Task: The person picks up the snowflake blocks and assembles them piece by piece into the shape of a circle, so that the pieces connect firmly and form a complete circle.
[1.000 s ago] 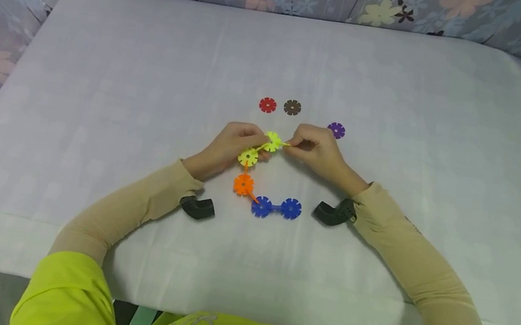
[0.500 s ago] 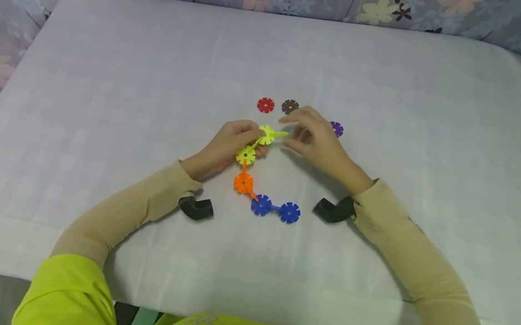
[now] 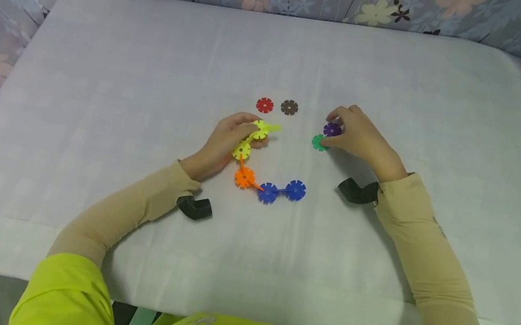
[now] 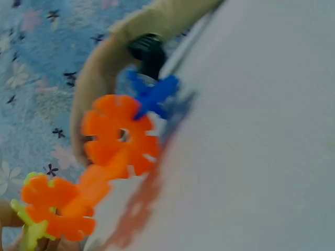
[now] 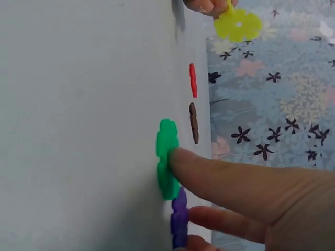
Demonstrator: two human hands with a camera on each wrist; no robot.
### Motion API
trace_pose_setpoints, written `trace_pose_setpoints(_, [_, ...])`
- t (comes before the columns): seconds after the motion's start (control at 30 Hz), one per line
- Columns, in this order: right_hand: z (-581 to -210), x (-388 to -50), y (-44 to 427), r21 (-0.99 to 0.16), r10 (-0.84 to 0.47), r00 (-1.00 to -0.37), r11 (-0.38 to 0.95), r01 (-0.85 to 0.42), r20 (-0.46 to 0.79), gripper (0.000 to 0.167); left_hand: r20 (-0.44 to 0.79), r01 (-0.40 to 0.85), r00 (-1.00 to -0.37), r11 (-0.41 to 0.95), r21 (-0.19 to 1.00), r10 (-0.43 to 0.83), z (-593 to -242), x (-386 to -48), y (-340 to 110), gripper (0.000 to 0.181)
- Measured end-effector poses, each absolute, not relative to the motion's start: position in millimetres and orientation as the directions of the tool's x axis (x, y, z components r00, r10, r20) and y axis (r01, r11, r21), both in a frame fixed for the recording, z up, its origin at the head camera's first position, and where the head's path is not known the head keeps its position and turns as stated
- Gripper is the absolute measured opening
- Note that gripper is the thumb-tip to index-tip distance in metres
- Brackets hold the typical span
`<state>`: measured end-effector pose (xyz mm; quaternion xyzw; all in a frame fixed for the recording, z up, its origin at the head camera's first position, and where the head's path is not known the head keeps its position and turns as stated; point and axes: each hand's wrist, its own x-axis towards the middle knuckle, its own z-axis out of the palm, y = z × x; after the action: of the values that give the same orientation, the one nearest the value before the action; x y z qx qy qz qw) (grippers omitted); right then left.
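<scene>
My left hand (image 3: 226, 138) pinches the upper part of a chain of notched plastic discs, at a yellow disc (image 3: 260, 129). From there the chain runs through another yellow disc (image 3: 241, 150) and an orange disc (image 4: 119, 137) to the blue discs (image 3: 295, 190). Its shadow falls on the cloth in the left wrist view. My right hand (image 3: 362, 138) reaches over a green disc (image 5: 168, 159) and a purple disc (image 5: 180, 219). The thumb touches the green disc, while other fingers are at the purple one; a gap between thumb and fingers shows in the head view.
A red disc (image 3: 264, 105) and a brown disc (image 3: 289, 107) lie side by side behind the chain. White cloth (image 3: 155, 57) covers the table. Black curved pieces (image 3: 357, 191) stick out from both sleeves at the wrists.
My right hand let go of the chain's yellow end and moved right to the green and purple discs. My left hand shifted slightly left and back with the chain; the blue end swung away from me.
</scene>
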<state>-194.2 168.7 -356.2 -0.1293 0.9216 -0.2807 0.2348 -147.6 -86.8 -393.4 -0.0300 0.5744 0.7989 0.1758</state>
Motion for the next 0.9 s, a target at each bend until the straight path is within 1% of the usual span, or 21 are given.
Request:
trace_pose_setpoints(0.07, [-359.3,-195.6,169.2,-0.597,-0.383,-0.857,0.794,-0.115,-0.345,0.05,-0.251,-0.326,-0.925,-0.258,0.909,0.283,-392.6,-148.9,-88.5,0.028])
trace_pose_setpoints(0.13, [-363.0,-197.3,170.1,-0.623,-0.397,-0.858,0.772,-0.121,-0.325,0.047,-0.26,-0.342,-0.915,-0.252,0.905,0.308,-392.6,-150.6,-90.1,0.029])
trace_pose_setpoints(0.33, [-373.4,-201.0,173.1,-0.684,-0.44,-0.858,0.713,-0.154,-0.265,0.036,-0.295,-0.385,-0.888,-0.22,0.896,0.353,-393.8,-153.8,-94.2,0.025])
trace_pose_setpoints(0.47, [-375.6,-201.6,174.2,-0.701,-0.457,-0.856,0.692,-0.171,-0.242,0.033,-0.305,-0.403,-0.875,-0.217,0.889,0.377,-395.6,-155.5,-96.6,0.022])
trace_pose_setpoints(0.57, [-376.6,-202.0,174.3,-0.715,-0.47,-0.856,0.673,-0.19,-0.214,0.033,-0.306,-0.403,-0.876,-0.218,0.889,0.372,-395.7,-155.8,-96.6,0.02])
trace_pose_setpoints(0.63, [-377.6,-202.6,174.3,-0.719,-0.464,-0.866,0.665,-0.203,-0.184,0.031,-0.307,-0.399,-0.88,-0.217,0.891,0.362,-395.6,-155.8,-96.1,0.019])
trace_pose_setpoints(0.77, [-377.0,-201.9,173.1,-0.75,-0.408,-0.909,0.629,-0.207,-0.091,0.022,-0.311,-0.391,-0.887,-0.197,0.899,0.341,-395.7,-155.5,-94.8,0.017])
trace_pose_setpoints(0.83, [-374.7,-199.1,169.5,-0.804,-0.379,-0.924,0.566,-0.183,-0.057,0.018,-0.304,-0.373,-0.892,-0.165,0.913,0.336,-396.0,-155.0,-93.9,0.017])
trace_pose_setpoints(0.9, [-372.8,-195.0,163.4,-0.873,-0.382,-0.923,0.466,-0.144,-0.052,0.016,-0.284,-0.338,-0.898,-0.115,0.934,0.335,-396.6,-154.1,-93.3,0.016])
